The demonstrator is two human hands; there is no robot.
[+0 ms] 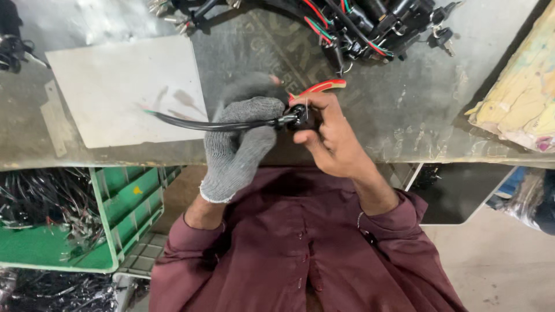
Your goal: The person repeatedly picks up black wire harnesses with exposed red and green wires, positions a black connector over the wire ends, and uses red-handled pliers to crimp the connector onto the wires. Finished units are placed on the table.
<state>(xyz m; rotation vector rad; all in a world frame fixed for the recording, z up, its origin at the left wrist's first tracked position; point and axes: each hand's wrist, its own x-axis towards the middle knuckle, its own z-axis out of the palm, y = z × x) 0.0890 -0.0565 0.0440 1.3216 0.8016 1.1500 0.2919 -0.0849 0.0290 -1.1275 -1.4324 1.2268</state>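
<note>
Head view: gloved left hand clenches black cable over bench edge, bare right hand pinches its black connector, red-handled cutters just behind on the bench.

Left hand wears a grey knitted glove; right hand is bare, both sleeves maroon. The cable is black with a green-and-red tip, and the tool handles are red edged in green. A white sheet lies near the grey bench's left edge; the crate below is green.
</note>
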